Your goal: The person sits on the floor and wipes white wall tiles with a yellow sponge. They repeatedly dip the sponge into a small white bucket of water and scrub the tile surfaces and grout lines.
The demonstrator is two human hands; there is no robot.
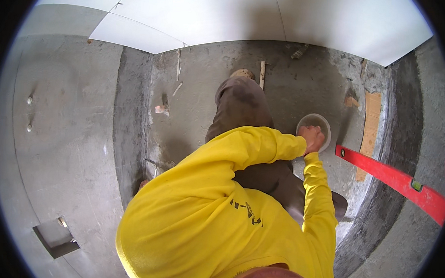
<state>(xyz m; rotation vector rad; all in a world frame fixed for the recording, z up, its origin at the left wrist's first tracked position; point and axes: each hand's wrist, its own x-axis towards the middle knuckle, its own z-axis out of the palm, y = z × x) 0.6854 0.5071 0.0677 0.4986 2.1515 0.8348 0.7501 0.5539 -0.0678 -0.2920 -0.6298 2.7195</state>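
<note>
My two hands meet over a round whitish tub (302, 123) on the floor, right of the middle. My left hand (309, 133) comes in from the left with its fingers curled over the tub's opening; what they hold, if anything, is hidden. My right hand (315, 147) reaches up from below and overlaps the left one at the tub's near rim. Its fingers are mostly covered, so their grip does not show. Yellow sleeves (316, 185) reach to both wrists. The inside of the tub looks grey, and its contents are unclear.
At the right a red spirit level (380, 168) slants toward the tub. Behind it lies a cardboard strip (370, 128) along the wall's foot. A thin wooden stick (262, 74) lies beyond my bent knee (244, 102). Large white panels (208, 14) cover the far wall.
</note>
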